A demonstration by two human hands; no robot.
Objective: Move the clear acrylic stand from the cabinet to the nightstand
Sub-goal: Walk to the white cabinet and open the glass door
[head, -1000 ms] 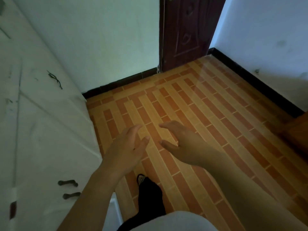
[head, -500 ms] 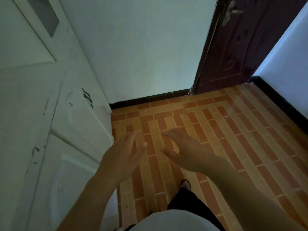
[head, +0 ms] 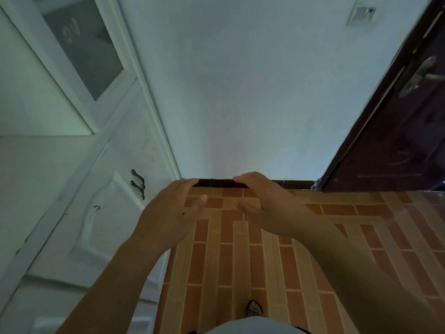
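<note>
The person holds both hands out in front of the body over the tiled floor (head: 240, 256), the left hand (head: 168, 215) and right hand (head: 262, 206) facing each other with fingers spread loose and grasping nothing. The white cabinet (head: 79, 189) stands at the left beside the wall (head: 240, 92), its glass-paned door (head: 81, 44) above, and a dark door (head: 397, 131) at right. The stand is out of sight.
</note>
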